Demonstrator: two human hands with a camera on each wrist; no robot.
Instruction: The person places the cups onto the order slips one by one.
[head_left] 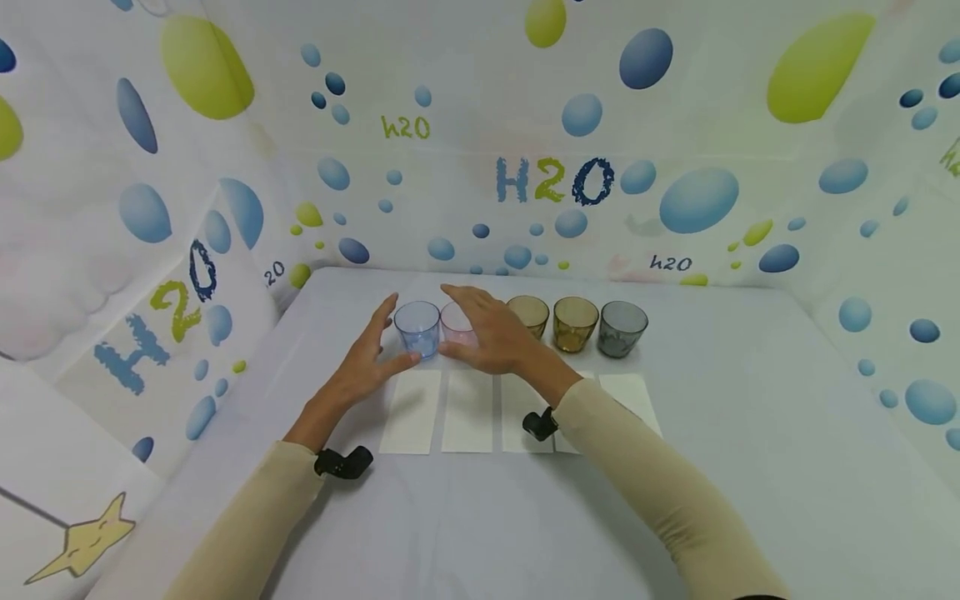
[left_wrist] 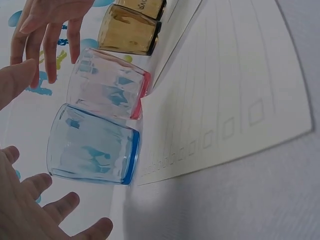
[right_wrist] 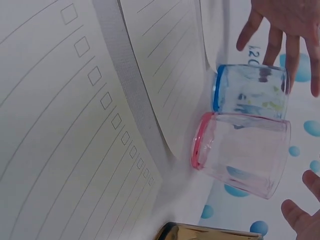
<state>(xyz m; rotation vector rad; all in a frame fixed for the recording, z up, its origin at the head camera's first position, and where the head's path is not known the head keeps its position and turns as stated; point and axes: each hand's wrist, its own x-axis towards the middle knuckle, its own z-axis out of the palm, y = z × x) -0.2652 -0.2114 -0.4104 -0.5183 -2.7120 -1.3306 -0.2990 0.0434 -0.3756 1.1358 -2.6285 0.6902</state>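
Observation:
A clear blue glass and a pink glass stand upright side by side at the left end of a row. My left hand is spread around the left side of the blue glass, thumb apart from the fingers; the left wrist view shows no grip on the glass. Over the right side of the pink glass is my right hand, fingers extended and partly hiding it in the head view. In the right wrist view its fingertips appear apart from the pink glass.
To the right along the row stand a light amber glass, a darker amber glass and a grey glass. Several lined paper sheets lie in front on the white table. A printed curtain hangs behind.

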